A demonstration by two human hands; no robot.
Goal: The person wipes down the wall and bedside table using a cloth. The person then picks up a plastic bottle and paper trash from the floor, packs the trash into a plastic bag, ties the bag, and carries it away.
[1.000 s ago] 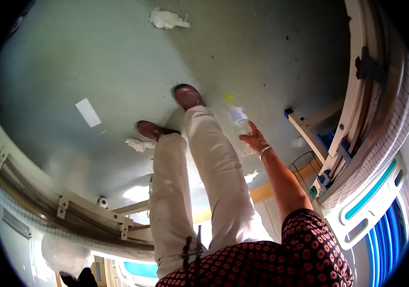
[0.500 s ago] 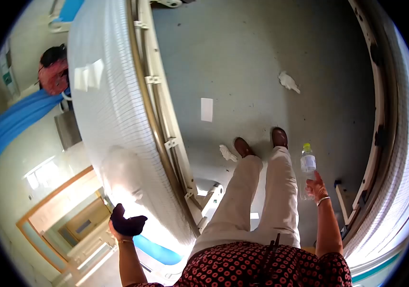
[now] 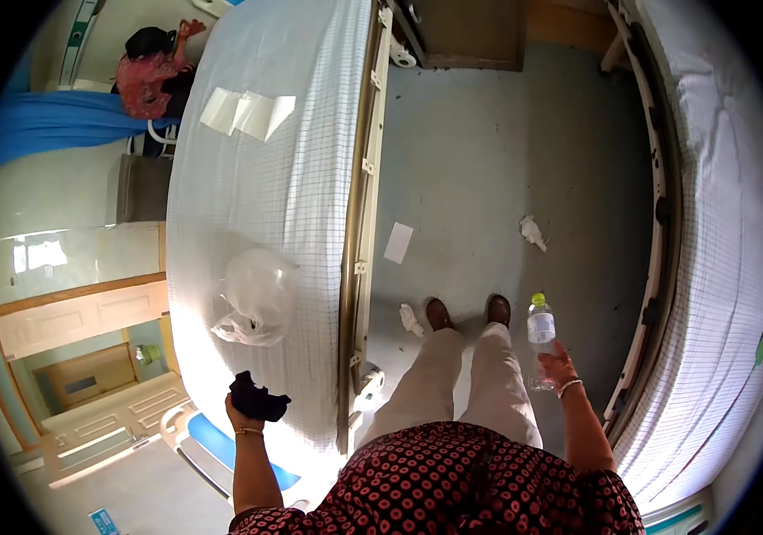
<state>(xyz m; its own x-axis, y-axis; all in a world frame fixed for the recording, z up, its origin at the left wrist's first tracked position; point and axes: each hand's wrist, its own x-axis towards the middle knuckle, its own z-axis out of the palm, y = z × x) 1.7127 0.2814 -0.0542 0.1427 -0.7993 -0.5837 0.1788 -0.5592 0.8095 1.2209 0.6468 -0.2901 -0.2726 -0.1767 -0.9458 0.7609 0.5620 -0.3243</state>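
My left hand (image 3: 241, 417) is closed on a dark, crumpled cloth (image 3: 259, 398), beside the lower end of the left bed. My right hand (image 3: 560, 366) grips the lower part of a clear plastic bottle (image 3: 540, 325) with a yellow-green cap and a pale label. The bottle is upright in the view, above the floor and right of my legs. A translucent plastic bag (image 3: 258, 294) lies on the left bed's checked sheet (image 3: 310, 232), up from the cloth. White papers (image 3: 248, 112) rest farther along that bed.
Another bed (image 3: 711, 187) runs along the right side. On the floor lie a white card (image 3: 397, 242) and crumpled tissues (image 3: 533, 233). A dark cabinet (image 3: 466, 31) stands at the far end. A person in red (image 3: 145, 85) is beyond the left bed, near a blue curtain (image 3: 52, 125).
The view has swung up and left, showing more of both beds and the cabinet. My left hand came into view with the dark cloth. My right hand still has the bottle.
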